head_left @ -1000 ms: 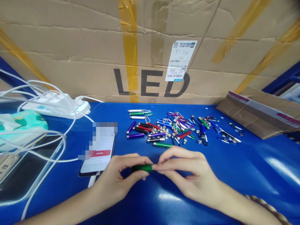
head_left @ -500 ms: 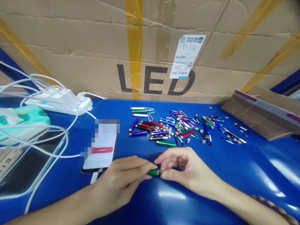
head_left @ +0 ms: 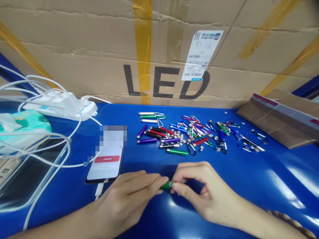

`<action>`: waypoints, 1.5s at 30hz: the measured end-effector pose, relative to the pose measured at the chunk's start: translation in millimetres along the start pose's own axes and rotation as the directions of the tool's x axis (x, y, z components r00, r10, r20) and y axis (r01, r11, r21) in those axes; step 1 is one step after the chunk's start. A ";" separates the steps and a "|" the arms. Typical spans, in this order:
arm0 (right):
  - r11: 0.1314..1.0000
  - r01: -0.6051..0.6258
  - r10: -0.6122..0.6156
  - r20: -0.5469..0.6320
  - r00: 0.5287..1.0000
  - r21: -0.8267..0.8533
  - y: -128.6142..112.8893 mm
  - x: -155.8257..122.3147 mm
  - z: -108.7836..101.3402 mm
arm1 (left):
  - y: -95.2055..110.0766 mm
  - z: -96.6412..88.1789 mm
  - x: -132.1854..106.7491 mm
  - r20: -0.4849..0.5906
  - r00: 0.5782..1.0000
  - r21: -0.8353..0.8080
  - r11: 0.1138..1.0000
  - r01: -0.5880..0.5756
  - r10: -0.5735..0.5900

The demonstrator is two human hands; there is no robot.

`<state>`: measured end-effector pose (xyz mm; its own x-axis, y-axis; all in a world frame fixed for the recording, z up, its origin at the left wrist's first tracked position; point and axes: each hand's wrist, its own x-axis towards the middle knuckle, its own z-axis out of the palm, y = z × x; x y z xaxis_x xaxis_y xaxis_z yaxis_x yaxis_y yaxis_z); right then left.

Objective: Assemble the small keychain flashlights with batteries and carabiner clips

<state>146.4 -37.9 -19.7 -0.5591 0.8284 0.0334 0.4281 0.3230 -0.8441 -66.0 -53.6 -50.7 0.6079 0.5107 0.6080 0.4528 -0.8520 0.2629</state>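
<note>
My left hand (head_left: pixel 132 196) is closed around a small green keychain flashlight (head_left: pixel 164 185), most of its body hidden under my fingers. My right hand (head_left: pixel 199 191) pinches the flashlight's silver end between thumb and forefinger. Both hands hover just above the blue table (head_left: pixel 261 179) near its front. Beyond them lies a pile of small flashlights (head_left: pixel 164 136) in purple, red, black, green and silver, mixed with carabiner clips (head_left: pixel 196 129) and button cells.
A phone (head_left: pixel 106 162) with a lit screen lies left of my hands, on a white cable. A white power strip (head_left: pixel 62 106) with tangled cords sits at the back left. A large "LED" cardboard box (head_left: pixel 159 49) walls the back; a flat carton (head_left: pixel 281 116) lies right.
My left hand has slid further over the green flashlight, covering most of it. My right hand shifted from gripping the body's end to pinching the silver tip.
</note>
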 end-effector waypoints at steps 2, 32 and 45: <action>0.996 0.072 -0.068 0.058 0.996 -0.058 1.3 -0.5 -1.2 | 0.9 1.6 -0.5 0.014 1.000 -0.013 1.000 0.002 -0.001; 0.675 -0.380 0.189 0.350 0.917 0.632 12.1 9.5 -1.4 | 4.3 -1.6 18.4 0.148 0.927 -0.502 0.781 0.371 -0.345; 0.585 -0.431 0.232 0.367 0.901 0.687 11.1 6.9 11.5 | 9.0 -0.4 14.3 0.148 0.964 -0.401 0.877 0.264 -0.223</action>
<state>139.1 -33.9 -35.0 -0.6649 0.6531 -0.3625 0.0032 -0.4829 -0.8757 -53.5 -54.1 -39.3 0.5812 0.6990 0.4166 0.2963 -0.6586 0.6918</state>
